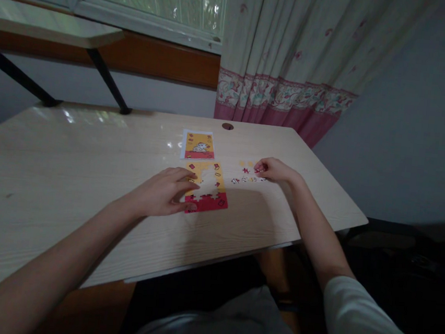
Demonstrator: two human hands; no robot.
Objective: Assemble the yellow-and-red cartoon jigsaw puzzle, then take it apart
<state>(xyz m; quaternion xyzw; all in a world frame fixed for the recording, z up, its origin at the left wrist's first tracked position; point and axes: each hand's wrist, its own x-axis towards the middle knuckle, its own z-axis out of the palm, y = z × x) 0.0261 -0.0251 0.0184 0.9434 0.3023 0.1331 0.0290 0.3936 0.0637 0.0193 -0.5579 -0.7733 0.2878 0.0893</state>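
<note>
Yellow and red make up the partly assembled jigsaw puzzle (211,203), which lies flat on a pale wood-grain desk (103,176) directly under the fingertips of the left hand (167,190). That hand is spread wide, thumb apart from the fingers, and touches the puzzle along its left side. To the right of those fingertips, pale surface shows through a gap in the puzzle's middle.

Just beyond the left hand, past the puzzle's far edge, lies a picture card (200,146) with a white border on its left; it shows a white figure on yellow above a red band. Small marks are printed on both card and puzzle, but any lettering is too small to read.

The right hand (277,169) has its fingertips drawn narrow at a red piece (260,171); whether that piece is gripped or only touched cannot be told. Left of and nearer than these fingertips lie loose pieces (244,179), mostly white. Well beyond the right hand hangs a floral curtain (280,94) with a pink hem.
</note>
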